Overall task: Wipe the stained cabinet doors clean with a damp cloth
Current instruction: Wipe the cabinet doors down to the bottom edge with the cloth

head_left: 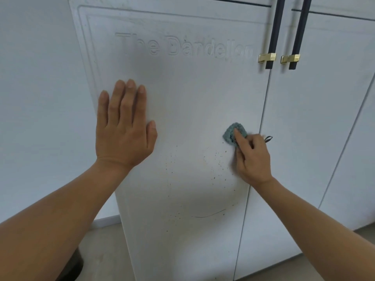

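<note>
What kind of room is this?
Probably a kitchen, but I can't be sure: white cabinet doors with black handles, brown specks splashed on one, and the right hand holding a cloth.

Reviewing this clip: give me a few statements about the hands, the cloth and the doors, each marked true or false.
1. The left hand lies flat, fingers straight, on the left door. True.
2. The right hand holds a red sponge. False: it pinches a teal cloth.
3. Dark specks dot the door below the cloth. True.
4. The cloth is pressed against the door on the right. False: it is on the left door, near that door's right edge.
5. Two black handles with gold mounts show at the upper right. True.
</note>
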